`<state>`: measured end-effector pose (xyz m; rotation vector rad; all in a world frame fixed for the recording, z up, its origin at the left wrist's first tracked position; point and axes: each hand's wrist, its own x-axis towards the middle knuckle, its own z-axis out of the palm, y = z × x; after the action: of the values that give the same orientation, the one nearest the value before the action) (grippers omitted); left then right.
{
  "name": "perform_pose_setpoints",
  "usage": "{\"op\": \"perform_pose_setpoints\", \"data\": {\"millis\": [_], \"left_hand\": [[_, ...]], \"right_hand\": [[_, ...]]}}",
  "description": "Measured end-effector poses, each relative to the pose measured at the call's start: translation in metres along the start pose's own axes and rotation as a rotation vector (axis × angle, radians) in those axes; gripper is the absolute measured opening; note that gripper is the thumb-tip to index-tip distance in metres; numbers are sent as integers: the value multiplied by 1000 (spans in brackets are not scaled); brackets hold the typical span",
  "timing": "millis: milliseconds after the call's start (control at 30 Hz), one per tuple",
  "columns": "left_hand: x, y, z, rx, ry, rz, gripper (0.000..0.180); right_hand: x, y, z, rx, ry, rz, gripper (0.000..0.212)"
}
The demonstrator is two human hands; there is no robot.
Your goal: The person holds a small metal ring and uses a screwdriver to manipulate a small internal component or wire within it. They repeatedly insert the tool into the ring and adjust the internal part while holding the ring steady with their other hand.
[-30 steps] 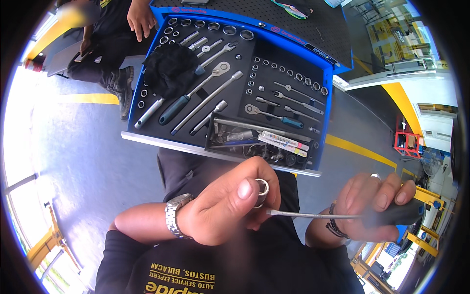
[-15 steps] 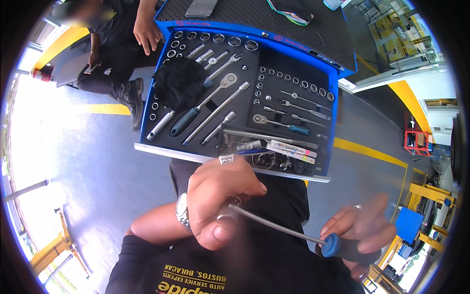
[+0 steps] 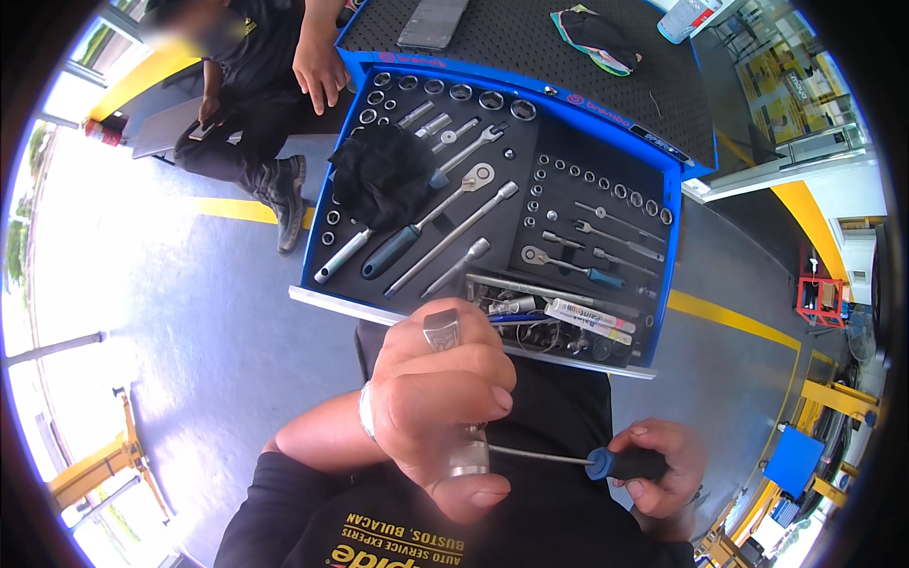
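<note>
My left hand [image 3: 426, 402] is closed around a small shiny metal cylinder [image 3: 469, 460], much of it hidden by the fingers; its exact kind does not show. In my right hand [image 3: 674, 459] is a screwdriver [image 3: 625, 464] with a black and blue handle, gripped between thumb and fingers. Its thin shaft points left and reaches the metal cylinder; the tip is out of sight there. Both hands are held in front of my dark shirt, on the near side of an open blue tool drawer [image 3: 308, 295].
Sockets, ratchets [image 3: 445, 204] and extension bars lie in the drawer's foam, with a black cloth [image 3: 383, 175] over some. Paint markers [image 3: 592, 320] sit in a front tray. A phone [image 3: 434, 21] and spray can [image 3: 686, 19] are on the cabinet top. Another person's hand [image 3: 320, 66] hangs beside the drawer.
My right hand has brought the screwdriver left toward my left hand, so less of its shaft shows. My left hand has turned and risen slightly. The whole view has shifted, moving the drawer rightward.
</note>
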<state>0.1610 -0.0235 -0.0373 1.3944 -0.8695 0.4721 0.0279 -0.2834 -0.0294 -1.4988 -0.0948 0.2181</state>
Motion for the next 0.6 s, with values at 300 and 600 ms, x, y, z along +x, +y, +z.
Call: {"op": "perform_pose_setpoints", "data": {"millis": [300,600], "left_hand": [[7,4,-2,30,-56,-5,47],[11,3,-2,145,-122,26,47]], "right_hand": [[9,0,0,-168,-15,-240,35],[8,-1,-2,-209,-77,-231,37]]}}
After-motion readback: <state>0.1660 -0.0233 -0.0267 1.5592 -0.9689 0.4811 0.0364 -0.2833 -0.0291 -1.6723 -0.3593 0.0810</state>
